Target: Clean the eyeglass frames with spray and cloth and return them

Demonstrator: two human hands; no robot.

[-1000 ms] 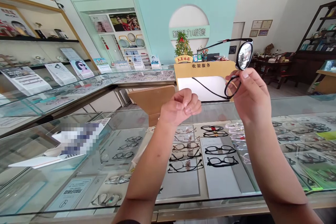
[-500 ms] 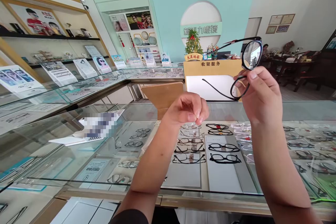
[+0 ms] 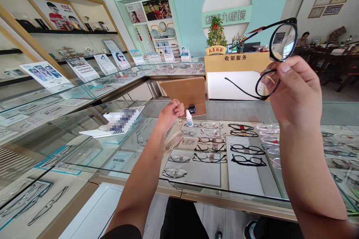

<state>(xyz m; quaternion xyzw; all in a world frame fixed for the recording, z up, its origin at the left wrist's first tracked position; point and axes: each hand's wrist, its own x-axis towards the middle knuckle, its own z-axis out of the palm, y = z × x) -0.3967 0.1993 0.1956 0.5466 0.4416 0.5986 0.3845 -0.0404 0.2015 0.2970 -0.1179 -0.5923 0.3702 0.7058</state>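
Note:
My right hand (image 3: 297,93) is raised at the right and closed on a pair of black round-framed glasses (image 3: 282,41). It pinches them at the bridge, with the temples spread and pointing left. My left hand (image 3: 169,114) reaches forward over the glass display counter (image 3: 157,190), its fingers curled together. Whether anything is between those fingers I cannot tell. That hand hovers just left of a small white dropper bottle (image 3: 189,118), which stands on the glass before a brown cardboard stand (image 3: 185,91).
Under the glass lie several rows of spectacle frames (image 3: 209,157). A white leaflet (image 3: 120,123) lies on the counter at left. Behind stands a yellow cashier desk (image 3: 235,74) with a small potted tree (image 3: 215,37). Shelves line the left wall. A person (image 3: 304,39) sits far right.
My left hand has moved from near my chest forward and down to the far side of the counter. My right hand keeps the glasses raised. The bottle has come into view.

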